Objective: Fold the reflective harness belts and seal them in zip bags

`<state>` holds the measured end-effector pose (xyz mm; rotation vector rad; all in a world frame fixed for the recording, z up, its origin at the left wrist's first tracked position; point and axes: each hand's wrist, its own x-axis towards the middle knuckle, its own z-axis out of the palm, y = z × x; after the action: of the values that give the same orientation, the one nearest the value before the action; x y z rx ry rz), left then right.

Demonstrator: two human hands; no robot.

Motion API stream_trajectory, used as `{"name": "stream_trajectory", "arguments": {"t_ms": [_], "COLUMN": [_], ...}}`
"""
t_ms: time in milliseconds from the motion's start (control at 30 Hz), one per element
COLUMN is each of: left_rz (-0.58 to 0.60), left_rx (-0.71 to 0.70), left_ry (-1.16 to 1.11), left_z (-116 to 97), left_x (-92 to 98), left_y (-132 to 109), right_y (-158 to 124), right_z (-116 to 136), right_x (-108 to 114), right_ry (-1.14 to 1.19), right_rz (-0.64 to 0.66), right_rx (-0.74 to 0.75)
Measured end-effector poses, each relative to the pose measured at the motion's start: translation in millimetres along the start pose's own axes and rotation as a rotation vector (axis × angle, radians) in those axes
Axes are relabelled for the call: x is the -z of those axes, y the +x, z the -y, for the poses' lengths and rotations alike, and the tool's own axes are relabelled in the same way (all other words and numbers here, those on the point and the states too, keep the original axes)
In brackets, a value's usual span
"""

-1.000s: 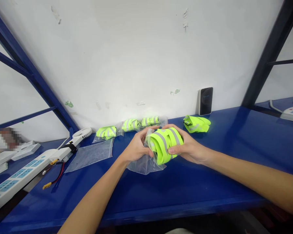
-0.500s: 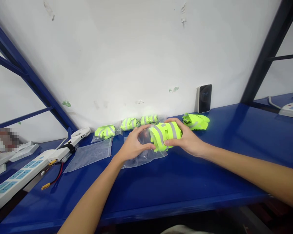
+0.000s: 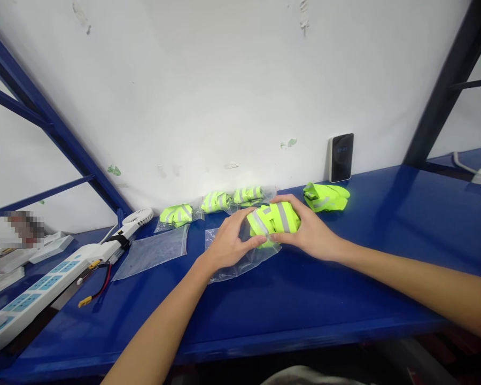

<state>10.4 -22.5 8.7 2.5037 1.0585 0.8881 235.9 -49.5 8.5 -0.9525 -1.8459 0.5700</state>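
Observation:
A rolled yellow-green reflective vest (image 3: 284, 218) with grey stripes is held between my two hands above the blue table. My right hand (image 3: 310, 230) is closed round its right end, thumb in front. The left end of the roll sits at the mouth of a clear plastic bag (image 3: 240, 266). My left hand (image 3: 232, 240) grips the bag and that end of the vest, thumb across the front. How far the vest reaches into the bag is partly hidden by my fingers.
Bagged vests (image 3: 176, 215) line the wall. A loose folded vest (image 3: 326, 198) lies right, near a black-screened device (image 3: 340, 158). A flat clear bag (image 3: 154, 251) lies left, beside a power strip (image 3: 44, 283), a small white fan (image 3: 138, 216) and a cable with yellow connectors (image 3: 100, 283).
My left hand has moved right, closer to my right hand, drawing the bag over more of the vest's left end. The view has shifted slightly.

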Motion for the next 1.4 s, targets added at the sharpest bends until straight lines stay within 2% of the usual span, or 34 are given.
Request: {"name": "stream_trajectory", "arguments": {"t_ms": [233, 300, 400, 500, 567, 767, 1000, 1067, 1233, 1400], "left_rz": [0.106, 0.136, 0.255, 0.366, 0.395, 0.317, 0.279, 0.271, 0.215, 0.183], "left_rx": [-0.03, 0.012, 0.066, 0.054, 0.051, 0.06, 0.039, 0.051, 0.104, 0.127], "left_ry": [0.097, 0.041, -0.083, -0.196, -0.24, -0.197, -0.284, -0.274, -0.274, -0.252], "left_z": [-11.5, -14.6, -18.6, -21.3, -21.7, -14.1, -10.0, -9.5, -3.0, -2.5], "left_x": [2.5, 6.9, 14.3, 19.8, 20.9, 10.4, 2.3, 3.7, 5.8, 5.5], "left_y": [-2.2, -1.1, 1.1, 2.4, 2.3, -1.1, -0.4, 0.2, -0.5, -0.8], "right_y": [-5.5, -5.8, -6.4, -6.9, -6.5, -2.8, -3.7, -3.6, -0.7, 2.1], "right_z": [-4.0, -3.3, -1.0, 2.3, 5.2, 12.7, 11.7, 8.4, -5.3, -11.0], "right_x": [-11.2, -11.4, -9.9, -8.0, -6.6, -1.8, 8.3, 8.7, 2.8, 2.1], "right_ry": [-0.054, -0.067, -0.077, -0.08, -0.085, -0.047, -0.102, -0.096, 0.055, 0.119], "right_rz": [0.092, 0.12, 0.238, 0.346, 0.379, 0.47, 0.551, 0.521, 0.323, 0.321], "right_rx": [0.136, 0.143, 0.171, 0.177, 0.147, 0.067, 0.143, 0.157, 0.147, 0.084]}}
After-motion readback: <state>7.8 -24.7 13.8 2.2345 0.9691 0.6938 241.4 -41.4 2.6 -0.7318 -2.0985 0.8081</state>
